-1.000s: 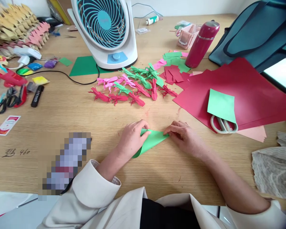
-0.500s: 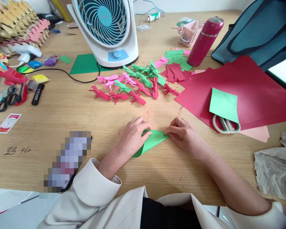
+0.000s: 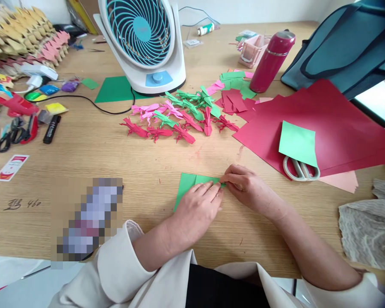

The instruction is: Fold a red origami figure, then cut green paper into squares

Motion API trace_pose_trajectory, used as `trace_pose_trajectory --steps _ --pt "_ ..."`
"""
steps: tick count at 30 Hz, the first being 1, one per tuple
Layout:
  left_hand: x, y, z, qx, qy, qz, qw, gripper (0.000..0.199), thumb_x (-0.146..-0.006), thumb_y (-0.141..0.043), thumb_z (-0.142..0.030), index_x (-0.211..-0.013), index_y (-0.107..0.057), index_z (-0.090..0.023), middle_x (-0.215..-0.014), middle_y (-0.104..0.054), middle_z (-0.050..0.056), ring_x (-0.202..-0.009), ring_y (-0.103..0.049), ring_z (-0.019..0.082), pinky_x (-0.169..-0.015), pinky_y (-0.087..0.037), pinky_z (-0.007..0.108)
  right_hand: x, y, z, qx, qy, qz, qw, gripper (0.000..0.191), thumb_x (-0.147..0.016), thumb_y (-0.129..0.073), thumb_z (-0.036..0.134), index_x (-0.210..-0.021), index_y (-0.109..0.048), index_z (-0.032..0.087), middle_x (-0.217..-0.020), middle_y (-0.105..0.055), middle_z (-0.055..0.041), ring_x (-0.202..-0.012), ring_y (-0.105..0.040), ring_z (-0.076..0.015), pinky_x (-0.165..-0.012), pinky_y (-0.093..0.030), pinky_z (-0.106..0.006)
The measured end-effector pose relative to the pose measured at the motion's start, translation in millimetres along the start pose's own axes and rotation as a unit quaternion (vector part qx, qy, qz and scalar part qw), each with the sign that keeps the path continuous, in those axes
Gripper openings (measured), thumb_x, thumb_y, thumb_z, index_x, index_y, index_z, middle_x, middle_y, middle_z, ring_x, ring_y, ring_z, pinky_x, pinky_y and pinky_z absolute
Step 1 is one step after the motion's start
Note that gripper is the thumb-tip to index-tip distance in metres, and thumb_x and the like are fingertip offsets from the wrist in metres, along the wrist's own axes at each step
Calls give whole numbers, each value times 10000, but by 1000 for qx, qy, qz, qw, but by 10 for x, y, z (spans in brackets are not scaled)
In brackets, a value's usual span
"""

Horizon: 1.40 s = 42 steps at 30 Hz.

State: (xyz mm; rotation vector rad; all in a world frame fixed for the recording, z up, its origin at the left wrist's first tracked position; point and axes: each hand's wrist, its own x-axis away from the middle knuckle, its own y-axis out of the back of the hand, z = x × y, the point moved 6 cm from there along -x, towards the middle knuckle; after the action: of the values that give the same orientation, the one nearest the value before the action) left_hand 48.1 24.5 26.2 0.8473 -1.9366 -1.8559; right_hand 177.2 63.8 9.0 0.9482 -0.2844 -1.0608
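Observation:
A green sheet of paper lies on the table in front of me, with a crease and a folded-over part showing near its top edge. My left hand rests flat across the paper, fingers stretched towards the right, covering much of it. At the paper's right corner, my right hand pinches the edge between thumb and fingers. The two hands' fingertips are close together there. Beyond them lie several folded paper figures in red, green and pink.
A fan stands at the back. To the right are large red sheets, scissors under a light green sheet, a red flask and a blue bag. A phone, blurred out, lies left; a black marker is farther off.
My left hand has let go of the paper's curled edge and moved right and down, now lying flat on it. The fold is pressed down. My right hand stays at the right corner.

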Motion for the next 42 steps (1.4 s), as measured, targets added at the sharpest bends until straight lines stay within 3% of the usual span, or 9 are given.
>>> trace_pose_trajectory --steps 10,17,24,34,42 --pt "74 -122 -38 -57 18 25 998 375 -978 -434 -192 -1327 -543 -112 -1405 -569 110 -1275 -539 258 -1041 -445 477 -7 12 11 -9 -2 10 1000 229 -941 -467 97 -960 -684 170 -903 -603 -72 -835 -587 -182 -751 -467 -308" --pt "98 -167 -21 -62 30 46 997 399 -978 -424 -200 -1359 -523 -132 -1455 -521 105 -1326 -490 268 -1040 -442 480 -4 11 8 -6 -11 15 1000 213 -950 -475 116 -978 -679 171 -901 -603 -73 -839 -587 -188 -752 -464 -319" --pt "115 -197 -11 -59 38 58 996 411 -988 -397 -208 -1379 -504 -144 -1461 -517 90 -1335 -482 263 -1041 -442 459 14 0 5 6 11 26 1000 284 -953 -476 112 -1119 -685 207 -898 -593 -72 -848 -573 -197 -750 -465 -331" --pt "98 -204 0 -43 40 66 996 416 -978 -459 -251 -1377 -504 -142 -1459 -514 111 -1340 -480 254 -1049 -438 448 5 32 8 1 15 23 1000 317 -943 -467 102 -1123 -697 223 -896 -610 -73 -838 -600 -195 -748 -498 -333" --pt "91 -191 4 -22 47 75 996 403 -974 -456 -224 -1366 -505 -151 -1459 -517 101 -1344 -480 255 -1037 -452 468 183 410 -21 -30 -61 -98 993 283 -956 -454 130 -1093 -687 216 -1035 -694 -76 -925 -665 -193 -769 -542 -325"
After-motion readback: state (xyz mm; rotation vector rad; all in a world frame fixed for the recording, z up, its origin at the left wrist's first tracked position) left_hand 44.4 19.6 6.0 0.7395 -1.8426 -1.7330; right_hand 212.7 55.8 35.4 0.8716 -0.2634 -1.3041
